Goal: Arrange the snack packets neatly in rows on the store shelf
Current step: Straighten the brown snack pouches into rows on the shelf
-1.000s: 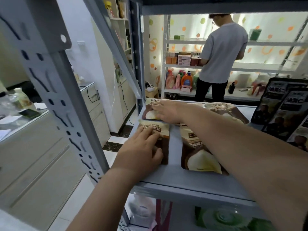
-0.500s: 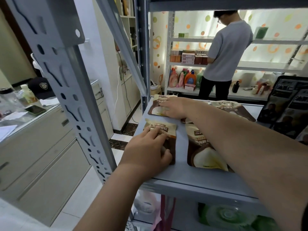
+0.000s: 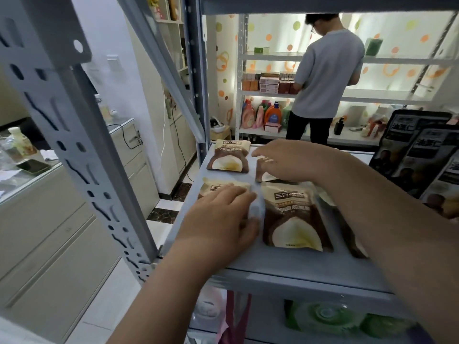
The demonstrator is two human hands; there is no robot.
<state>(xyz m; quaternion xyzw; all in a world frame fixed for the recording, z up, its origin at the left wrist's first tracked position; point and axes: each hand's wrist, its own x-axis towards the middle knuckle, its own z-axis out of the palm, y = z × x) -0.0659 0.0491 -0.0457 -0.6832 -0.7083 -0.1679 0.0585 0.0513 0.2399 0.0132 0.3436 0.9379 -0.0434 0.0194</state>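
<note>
Brown-and-cream snack packets lie flat in rows on the grey store shelf (image 3: 285, 266). My left hand (image 3: 221, 219) lies flat on the near-left packet (image 3: 218, 188), thumb at its right edge. My right hand (image 3: 290, 160) reaches across with fingers spread and rests on the back-middle packet (image 3: 267, 176), hiding most of it. The back-left packet (image 3: 228, 158) lies uncovered beside the shelf's back post. The near-middle packet (image 3: 293, 217) lies free between my arms. Another packet (image 3: 352, 242) shows partly under my right forearm.
Dark upright packets (image 3: 417, 145) stand at the shelf's right. The perforated grey post (image 3: 74, 145) rises at the near left. Green items (image 3: 323, 319) sit on the shelf below. A person (image 3: 325, 75) stands at a far white rack. A counter runs along the left.
My right hand has left the back-left packet and moved right onto the back-middle one. My left hand stays on the near-left packet. My view has moved closer to the shelf.
</note>
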